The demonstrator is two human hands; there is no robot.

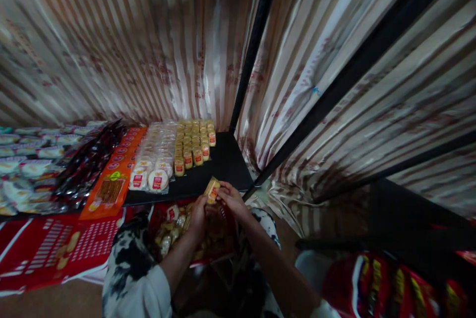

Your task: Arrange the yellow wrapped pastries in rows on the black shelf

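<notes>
Between my two hands is a small yellow snack packet (212, 191) with a reddish label, held just in front of the black shelf. My left hand (198, 214) grips its lower left side, while the fingers of my right hand (229, 197) close on its right side. Below my forearms lies an open red bag (226, 231) containing several similar wrapped snack packets (173, 228). Rows of matching yellow packets (193, 144) stand on the shelf (223, 164) beyond my hands.
Left of the yellow rows are white round cracker packs (158, 179), orange snack packs (107, 191), dark shiny packets (89, 164) and white packets (26, 166). A black post (256, 40) and a slanting bar (320, 109) stand before the striped sheeting (148, 45). Red packs (394, 283) sit lower right.
</notes>
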